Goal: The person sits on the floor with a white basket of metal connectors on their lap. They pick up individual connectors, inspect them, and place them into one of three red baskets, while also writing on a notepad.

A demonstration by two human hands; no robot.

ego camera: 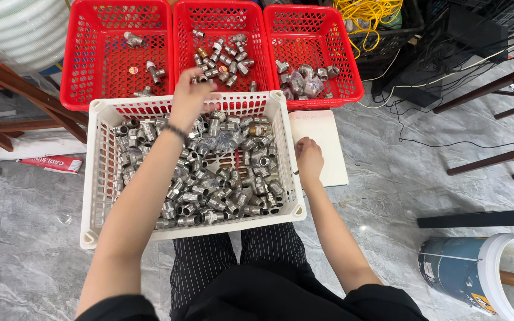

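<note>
Grey marbled floor tiles [37, 238] all around me, and I'm sitting low with the big white slotted plastic crate [105, 178] pulled right up against my knees, so the heap of silvery threaded metal pipe fittings [221, 178] is within easy reach. Beyond it, three red plastic mesh baskets stand side by side, touching the crate's far rim: the left red basket [93, 83] has only a few tee-shaped pieces, the middle red basket [257, 35] a scatter of small straight ones, the right red basket [340, 71] a cluster of elbows plus some bagged ones. It looks like each basket keeps to one shape.

My left hand [190, 95] stretches out over the crate's far edge, at the front lip of the middle basket, fingers curled loosely down among the small fittings there; whether it's pinching one I can't tell, the motion blurs it. My right hand [309, 161] rests just outside the crate's right wall, fingers folded in, knuckles on the pale flat board [328, 137] lying on the floor, apparently holding nothing. A white and blue plastic bucket [477, 273] stands off to my right.
</note>
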